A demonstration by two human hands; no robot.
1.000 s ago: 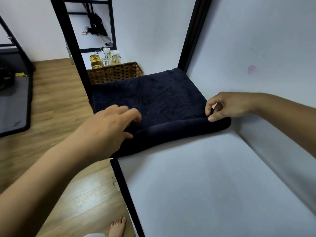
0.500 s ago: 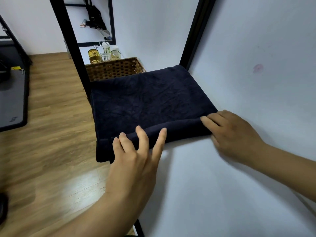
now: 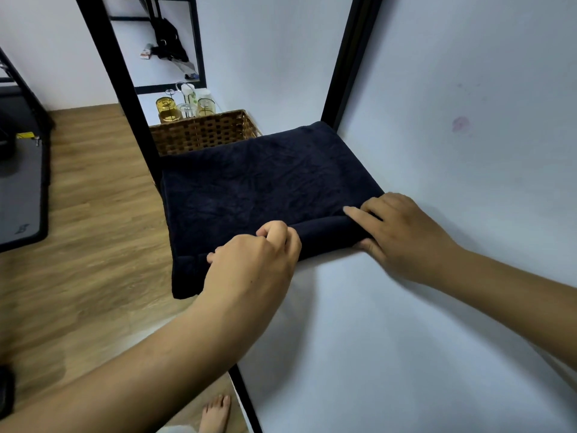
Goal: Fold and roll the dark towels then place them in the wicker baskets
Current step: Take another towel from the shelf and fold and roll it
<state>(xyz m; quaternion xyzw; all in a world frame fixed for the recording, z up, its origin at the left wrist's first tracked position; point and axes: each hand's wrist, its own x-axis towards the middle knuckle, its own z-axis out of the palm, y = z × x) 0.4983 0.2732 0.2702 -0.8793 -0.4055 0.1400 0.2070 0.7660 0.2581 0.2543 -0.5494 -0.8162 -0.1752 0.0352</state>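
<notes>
- Beginning the roll, I am working on the dark towel (image 3: 265, 182), which is lying flat at the far end of the white surface (image 3: 406, 339). Its left corner is hanging over the black frame edge.
- I am gripping the turned-up near edge (image 3: 327, 235) with the left hand (image 3: 253, 264), whose fingers are curled tightly over it.
- I am laying the right hand (image 3: 402, 232) on the same edge beside the wall. Its fingers are lying nearly straight on top and its thumb is tucked beneath, pinching the fold.
- I am judging that both hands should be advancing together, pressing down lightly, so the roll is forming tight and even.
- I am expecting the overhanging corner to lag, so I am planning to draw it inward first.
- I am rolling away from myself, toward the wicker basket (image 3: 203, 132) standing just behind the towel.
</notes>
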